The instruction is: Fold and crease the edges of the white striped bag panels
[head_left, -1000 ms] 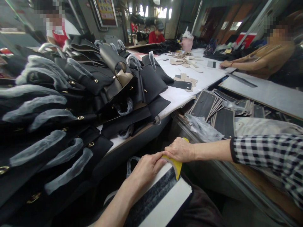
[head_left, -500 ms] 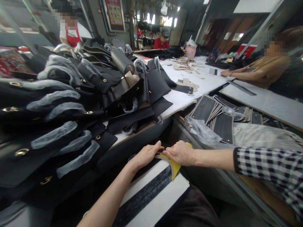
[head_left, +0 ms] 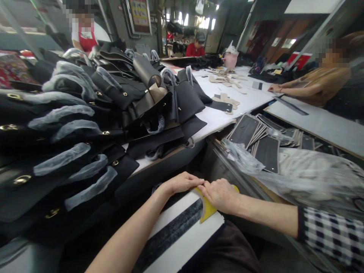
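A white board with a dark grey strip down its middle (head_left: 182, 235) lies across my lap. My left hand (head_left: 182, 182) curls over its far end, fingers bent and pressed on the edge. My right hand (head_left: 220, 194), in a checked sleeve, is closed on a yellow scraper (head_left: 207, 209) that rests on the board's far right corner. The two hands touch at the fingertips.
Black bags with wrapped handles and gold studs (head_left: 85, 113) are heaped on the white table (head_left: 216, 117) at left. Flat black panels (head_left: 256, 136) and clear plastic (head_left: 284, 167) lie at right. Three other people work at the tables behind.
My right hand with the yellow scraper has slid a little nearer along the board's corner. My left hand now curls over the board's far edge. The view has shifted slightly.
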A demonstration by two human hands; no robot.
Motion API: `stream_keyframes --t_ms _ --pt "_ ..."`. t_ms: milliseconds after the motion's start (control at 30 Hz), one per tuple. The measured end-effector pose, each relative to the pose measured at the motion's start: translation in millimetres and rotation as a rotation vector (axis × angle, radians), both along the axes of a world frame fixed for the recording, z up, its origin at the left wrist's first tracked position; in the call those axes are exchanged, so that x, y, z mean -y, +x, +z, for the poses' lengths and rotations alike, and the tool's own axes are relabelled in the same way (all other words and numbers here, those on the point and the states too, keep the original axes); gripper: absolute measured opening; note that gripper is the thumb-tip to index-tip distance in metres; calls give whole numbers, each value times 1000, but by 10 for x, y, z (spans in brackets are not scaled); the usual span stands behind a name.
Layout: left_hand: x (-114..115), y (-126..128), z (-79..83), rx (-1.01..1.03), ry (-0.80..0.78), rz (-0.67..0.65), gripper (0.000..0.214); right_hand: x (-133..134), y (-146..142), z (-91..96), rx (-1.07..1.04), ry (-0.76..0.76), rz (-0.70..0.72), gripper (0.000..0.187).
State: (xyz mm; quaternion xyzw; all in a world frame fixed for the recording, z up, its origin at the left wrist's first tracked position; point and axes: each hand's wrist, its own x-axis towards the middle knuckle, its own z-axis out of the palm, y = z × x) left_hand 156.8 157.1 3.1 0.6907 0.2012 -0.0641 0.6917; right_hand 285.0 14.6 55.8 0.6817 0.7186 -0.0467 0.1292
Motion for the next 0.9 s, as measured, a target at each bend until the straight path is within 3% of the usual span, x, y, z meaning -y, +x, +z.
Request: stream_keyframes --t_ms 200,400,667,767,900 --pt "57 91 57 9 77 -83 47 189 18 -35 -19 1 3 44" --pt "127 73 128 32 228 -85 36 355 17 -102 -80 20 -100 52" --pt "32 6 190 37 253 -85 35 354 211 -203 -821 26 -371 61" --pt "20 -12 209 32 258 -95 34 463 306 -250 -1094 30 -576 71" --pt "14 2 213 20 268 -93 34 572 346 -235 -1645 -7 -798 69"
